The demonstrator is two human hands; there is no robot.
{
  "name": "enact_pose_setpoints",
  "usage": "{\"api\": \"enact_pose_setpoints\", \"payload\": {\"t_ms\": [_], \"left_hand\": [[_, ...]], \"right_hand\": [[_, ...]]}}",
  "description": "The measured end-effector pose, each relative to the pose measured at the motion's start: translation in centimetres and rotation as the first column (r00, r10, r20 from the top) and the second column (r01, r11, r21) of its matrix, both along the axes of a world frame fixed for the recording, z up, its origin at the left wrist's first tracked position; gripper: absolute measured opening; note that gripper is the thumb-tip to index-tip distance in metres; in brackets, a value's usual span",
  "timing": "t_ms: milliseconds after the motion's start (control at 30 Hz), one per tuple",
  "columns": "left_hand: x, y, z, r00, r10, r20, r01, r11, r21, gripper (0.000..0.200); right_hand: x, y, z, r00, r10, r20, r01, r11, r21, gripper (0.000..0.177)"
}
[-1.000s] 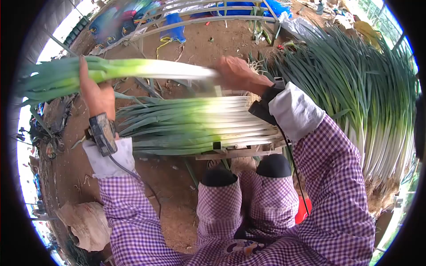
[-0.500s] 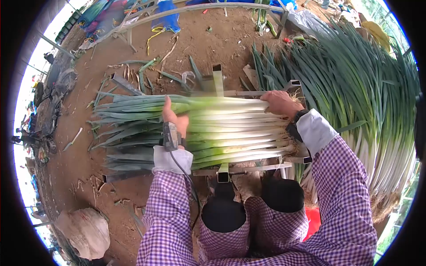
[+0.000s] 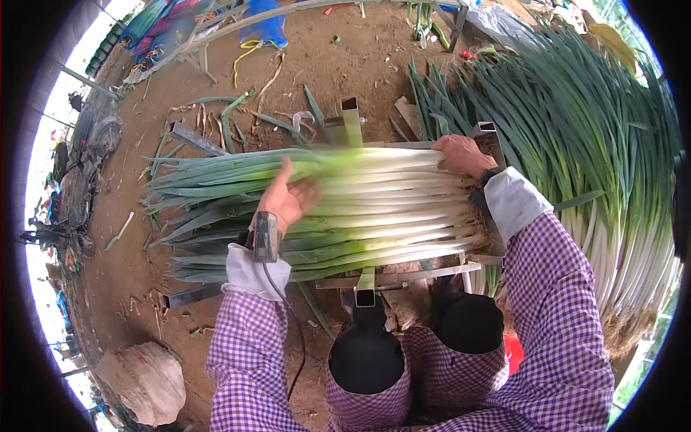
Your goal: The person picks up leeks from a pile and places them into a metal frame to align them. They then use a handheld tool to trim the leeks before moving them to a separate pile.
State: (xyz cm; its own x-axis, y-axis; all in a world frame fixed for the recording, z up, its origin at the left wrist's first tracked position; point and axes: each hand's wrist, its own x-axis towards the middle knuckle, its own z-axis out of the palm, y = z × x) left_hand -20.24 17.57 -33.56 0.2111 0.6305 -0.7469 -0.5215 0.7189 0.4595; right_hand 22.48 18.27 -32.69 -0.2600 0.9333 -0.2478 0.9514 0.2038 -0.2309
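A row of long green onions (image 3: pixel 389 205) lies side by side across a metal rack, green leaves to the left and white root ends to the right. My left hand (image 3: pixel 286 198) is over the green part, thumb raised and fingers apart, gripping nothing. At the far right corner of the row, the fingers of my right hand (image 3: pixel 464 155) are closed around the white end of the farthest green onion (image 3: pixel 403 154). Part of that onion's green section is blurred. My right hand hides its root tip.
The metal rack (image 3: pixel 366 297) has square-tube posts on several sides. A large heap of green onions (image 3: pixel 561 129) leans at the right. Loose leaves (image 3: pixel 234 108) lie on the soil beyond the rack. A pale sack (image 3: pixel 144 381) sits at lower left.
My left hand has lifted off the leaves and turned its palm more open, with the wrist shifting left. My right hand stays at the far white end, slightly farther right.
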Motion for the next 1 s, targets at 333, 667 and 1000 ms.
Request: {"api": "enact_pose_setpoints", "payload": {"t_ms": [333, 667, 1000], "left_hand": [[2.7, -4.4, 5.5, -0.136, 0.253, -0.958, 0.78, 0.624, 0.054, 0.05], [1.9, 1.0, 3.8, -0.091, 0.573, -0.815, 0.996, 0.047, -0.078, 0.063], [1.5, 4.8, 2.7, -0.033, 0.451, -0.892, 0.999, 0.003, -0.035, 0.062]], "right_hand": [[-0.1, 0.5, -1.6, 1.0, 0.019, 0.007, -0.019, 0.999, -0.035, 0.029], [1.1, 0.6, -3.1, 0.995, 0.089, -0.033, -0.089, 0.996, -0.003, 0.034], [1.6, 0.6, -3.4, 0.997, 0.011, -0.08, -0.013, 0.999, -0.032, 0.039]]}}
